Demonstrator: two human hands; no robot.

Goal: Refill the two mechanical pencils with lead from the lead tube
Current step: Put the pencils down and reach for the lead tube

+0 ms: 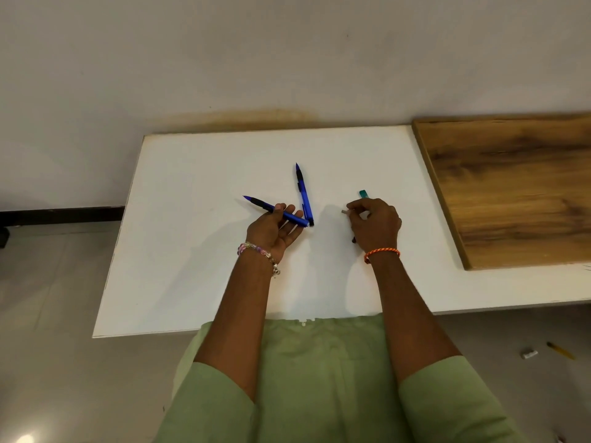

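Observation:
Two blue mechanical pencils with black grips are on the white table (192,251). My left hand (275,230) holds the first pencil (271,209) palm up, its tip pointing up-left. Just to the right, the second pencil (303,193) lies on the table, tip pointing away from me. My right hand (375,227) pinches a small pale grey piece (344,211) between thumb and fingertips. A teal lead tube (364,194) shows just beyond that hand, mostly hidden by it. A small dark object (353,240) peeks out under the right hand.
A wooden board (518,187) lies on the table at the right. On the floor at the lower right lie a yellow pencil (560,350) and a small grey piece (529,354). A wall stands behind the table.

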